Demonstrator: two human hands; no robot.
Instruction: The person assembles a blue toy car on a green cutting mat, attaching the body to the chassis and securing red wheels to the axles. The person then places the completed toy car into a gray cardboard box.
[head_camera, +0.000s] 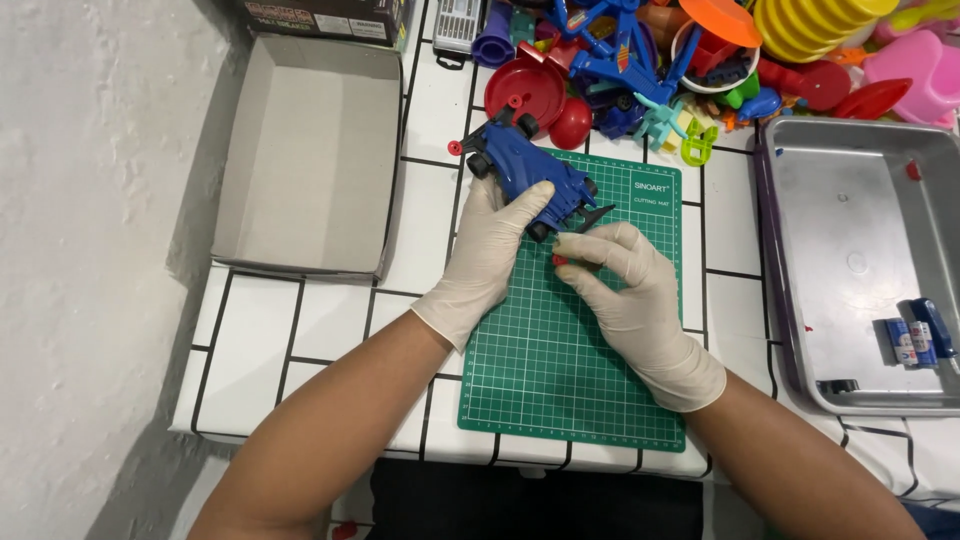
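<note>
A blue toy car (525, 170) with black wheels and small red hubs lies tilted at the top left corner of a green cutting mat (570, 350). My left hand (485, 255), in a white glove, grips the car's body from below. My right hand (625, 290), also gloved, pinches a small red piece (560, 261) between thumb and forefinger, right beside the car's rear black fin.
An open grey cardboard box (310, 160) sits at the left. A metal tray (860, 240) at the right holds two batteries (915, 340) and a small black part. A heap of colourful plastic toys (700, 60) fills the back. The white tiled table (260, 350) ends near me.
</note>
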